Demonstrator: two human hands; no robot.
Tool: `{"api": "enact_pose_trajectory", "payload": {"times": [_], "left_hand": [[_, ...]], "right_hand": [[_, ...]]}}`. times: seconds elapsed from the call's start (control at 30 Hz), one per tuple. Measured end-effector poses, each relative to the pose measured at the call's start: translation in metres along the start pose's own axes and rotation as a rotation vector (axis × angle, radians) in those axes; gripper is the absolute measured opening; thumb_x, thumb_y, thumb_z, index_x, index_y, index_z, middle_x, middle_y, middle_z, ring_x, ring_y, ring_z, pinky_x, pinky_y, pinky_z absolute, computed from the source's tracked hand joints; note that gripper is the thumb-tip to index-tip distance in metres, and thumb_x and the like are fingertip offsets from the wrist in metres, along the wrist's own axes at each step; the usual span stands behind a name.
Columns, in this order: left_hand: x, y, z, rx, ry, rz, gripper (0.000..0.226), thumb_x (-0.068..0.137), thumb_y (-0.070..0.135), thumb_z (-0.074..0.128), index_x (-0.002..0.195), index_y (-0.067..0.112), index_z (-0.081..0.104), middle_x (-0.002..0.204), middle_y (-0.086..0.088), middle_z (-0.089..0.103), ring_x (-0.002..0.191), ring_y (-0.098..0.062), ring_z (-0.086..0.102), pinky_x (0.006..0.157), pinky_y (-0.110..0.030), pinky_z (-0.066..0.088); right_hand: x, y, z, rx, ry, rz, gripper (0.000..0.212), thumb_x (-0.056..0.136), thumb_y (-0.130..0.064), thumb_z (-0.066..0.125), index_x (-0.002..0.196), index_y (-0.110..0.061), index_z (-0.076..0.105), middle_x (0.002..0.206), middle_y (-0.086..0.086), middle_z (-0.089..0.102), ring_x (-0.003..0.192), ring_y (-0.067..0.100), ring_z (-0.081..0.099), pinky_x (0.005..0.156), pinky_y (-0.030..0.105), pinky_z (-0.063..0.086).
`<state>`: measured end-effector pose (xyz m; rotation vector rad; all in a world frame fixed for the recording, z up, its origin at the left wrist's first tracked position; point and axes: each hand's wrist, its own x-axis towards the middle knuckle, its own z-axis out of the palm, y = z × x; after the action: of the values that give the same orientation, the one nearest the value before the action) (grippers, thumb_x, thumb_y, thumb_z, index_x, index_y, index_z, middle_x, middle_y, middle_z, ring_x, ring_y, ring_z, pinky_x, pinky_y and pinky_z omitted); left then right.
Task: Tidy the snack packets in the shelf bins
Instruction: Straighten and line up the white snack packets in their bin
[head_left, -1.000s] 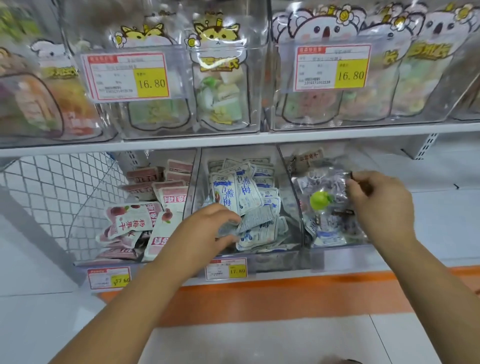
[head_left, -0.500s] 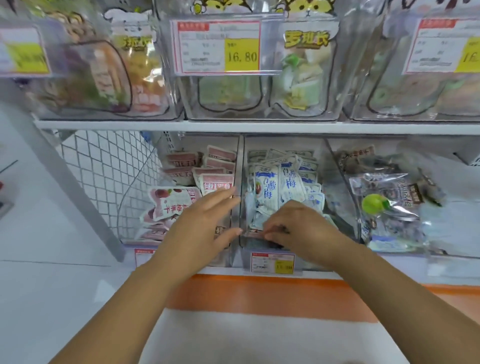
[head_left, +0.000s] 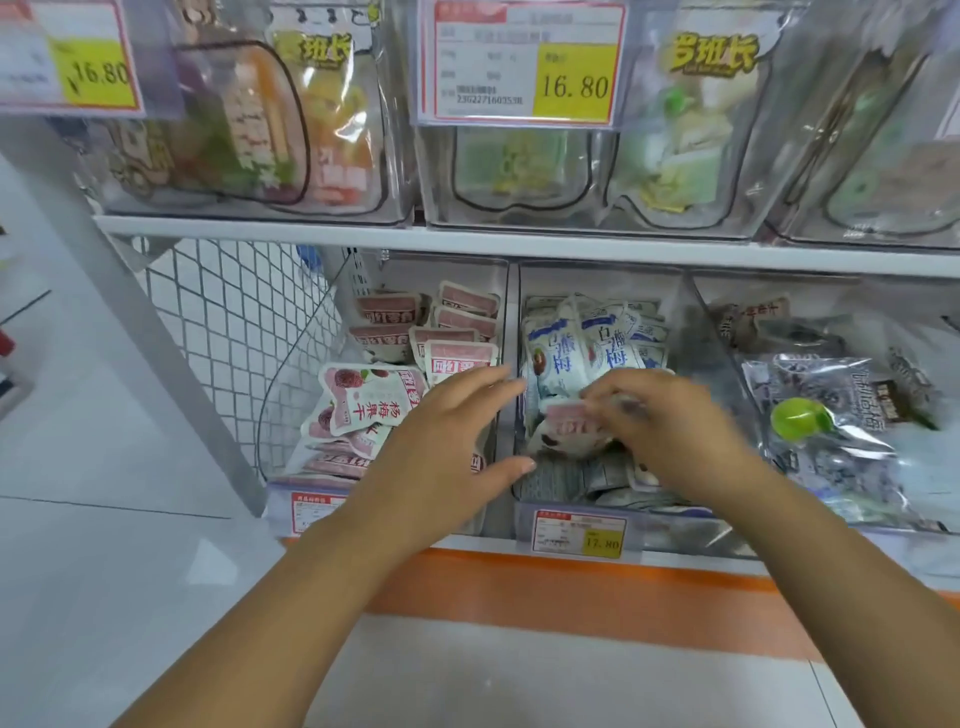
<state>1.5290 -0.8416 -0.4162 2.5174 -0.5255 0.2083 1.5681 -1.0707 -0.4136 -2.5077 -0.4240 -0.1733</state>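
Three lower bins: clear, side by side under the shelf board (head_left: 519, 244). These are the left bin (head_left: 457, 270), middle bin (head_left: 675, 296) and right bin (head_left: 779, 291).
Left bin: heaped with pink packets (head_left: 363, 400), some upright at the back, some lying flat in front.
Middle bin: blue-and-white packets (head_left: 597, 348), the back ones upright, the front ones fallen flat.
Right bin: silvery packets (head_left: 831, 405) printed with a green fruit.
Around: wire mesh (head_left: 234, 322) at nine o'clock of the left bin. Upper bins (head_left: 519, 171) of large pouches at twelve o'clock, with a price label (head_left: 524, 65) on the front. A small price tag (head_left: 579, 532) at six o'clock of the middle bin.
In the way: the wall between the left and middle bins stands between the two hands.
Lone pink packet (head_left: 569, 423): held above the blue-and-white packets at the front of the middle bin.
Right hand (head_left: 670, 421): blurred, fingers curled, pinching the lone pink packet by its right edge.
Left hand (head_left: 447, 441): released, fingers spread and straight, thumb low. It is palm-down over the front of the left bin, fingertips towards two o'clock near the dividing wall.
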Motion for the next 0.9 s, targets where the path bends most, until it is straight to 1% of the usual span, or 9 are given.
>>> {"api": "enact_pose_trajectory", "payload": {"times": [0.17,0.27,0.37,0.43,0.5,0.6,0.67,0.73,0.9], "left_hand": [[0.014,0.024,-0.001,-0.163,0.048,-0.029,0.073,0.083,0.047,0.068,0.144,0.044,0.029,0.145,0.026,0.031,0.131,0.009,0.023,0.109,-0.022,0.021],[0.016,0.039,-0.003,-0.371,0.067,-0.091,0.044,0.084,0.032,0.07,0.119,0.051,0.052,0.11,0.031,0.062,0.1,0.012,0.056,0.081,-0.013,0.047],[0.016,0.033,-0.017,-0.413,0.222,-0.171,0.036,0.087,0.021,0.067,0.101,0.052,0.055,0.089,0.031,0.066,0.079,0.009,0.062,0.059,-0.008,0.047],[0.013,0.015,-0.031,-0.446,0.302,-0.286,0.033,0.089,0.021,0.064,0.111,0.044,0.056,0.095,0.024,0.068,0.076,0.007,0.064,0.055,-0.011,0.048],[0.009,-0.007,-0.04,-0.308,0.281,-0.426,0.045,0.088,0.025,0.065,0.13,0.035,0.05,0.116,0.012,0.064,0.084,0.001,0.065,0.063,-0.019,0.05],[0.007,-0.015,-0.03,0.136,0.269,-0.312,0.074,0.082,0.033,0.071,0.145,0.023,0.034,0.143,-0.003,0.043,0.129,-0.019,0.04,0.106,-0.033,0.032],[0.01,0.009,-0.015,0.163,0.218,-0.105,0.068,0.087,0.037,0.065,0.146,0.025,0.034,0.148,0.004,0.036,0.137,-0.013,0.026,0.114,-0.03,0.02],[0.014,0.039,0.005,0.081,0.055,0.039,0.059,0.092,0.044,0.056,0.145,0.033,0.033,0.15,0.016,0.029,0.137,-0.003,0.022,0.116,-0.029,0.019],[0.038,0.077,0.069,-0.074,-0.249,0.013,0.069,0.086,0.058,0.057,0.146,0.036,0.031,0.155,0.012,0.019,0.141,-0.009,0.021,0.114,-0.031,0.024]], "right_hand": [[-0.018,-0.031,-0.042,0.621,0.223,0.071,0.009,0.091,-0.018,0.06,0.087,-0.024,0.066,0.079,-0.004,0.068,0.07,0.013,0.063,0.06,0.027,0.056],[-0.021,-0.045,-0.04,0.812,0.18,0.095,0.01,0.091,-0.009,0.058,0.096,-0.012,0.066,0.081,0.002,0.071,0.074,0.014,0.068,0.059,0.028,0.059],[-0.016,-0.035,-0.042,0.71,0.092,0.135,0.025,0.093,-0.02,0.056,0.117,-0.026,0.059,0.099,-0.01,0.071,0.09,0.008,0.068,0.074,0.03,0.059],[-0.016,-0.019,-0.054,0.328,-0.044,0.157,0.027,0.092,-0.032,0.057,0.117,-0.041,0.056,0.111,-0.019,0.064,0.093,-0.002,0.063,0.08,0.021,0.053],[-0.022,-0.005,-0.067,0.002,-0.244,0.176,0.023,0.091,-0.033,0.06,0.108,-0.049,0.058,0.102,-0.022,0.061,0.077,-0.012,0.057,0.066,0.007,0.046],[-0.032,0.004,-0.072,-0.145,-0.41,0.211,0.03,0.089,-0.036,0.063,0.102,-0.061,0.054,0.085,-0.013,0.062,0.072,0.006,0.063,0.069,0.025,0.054],[-0.035,0.008,-0.069,-0.067,-0.328,0.22,0.034,0.089,-0.029,0.064,0.106,-0.058,0.056,0.095,-0.013,0.066,0.083,0.009,0.065,0.078,0.031,0.055],[-0.038,0.014,-0.066,0.001,-0.098,0.172,0.032,0.089,-0.019,0.065,0.109,-0.043,0.063,0.098,-0.014,0.066,0.083,-0.001,0.061,0.08,0.016,0.05],[-0.051,0.036,-0.055,-0.241,0.152,-0.009,0.032,0.075,-0.012,0.077,0.105,-0.023,0.073,0.107,0.001,0.06,0.103,0.018,0.048,0.091,0.019,0.028]]}}
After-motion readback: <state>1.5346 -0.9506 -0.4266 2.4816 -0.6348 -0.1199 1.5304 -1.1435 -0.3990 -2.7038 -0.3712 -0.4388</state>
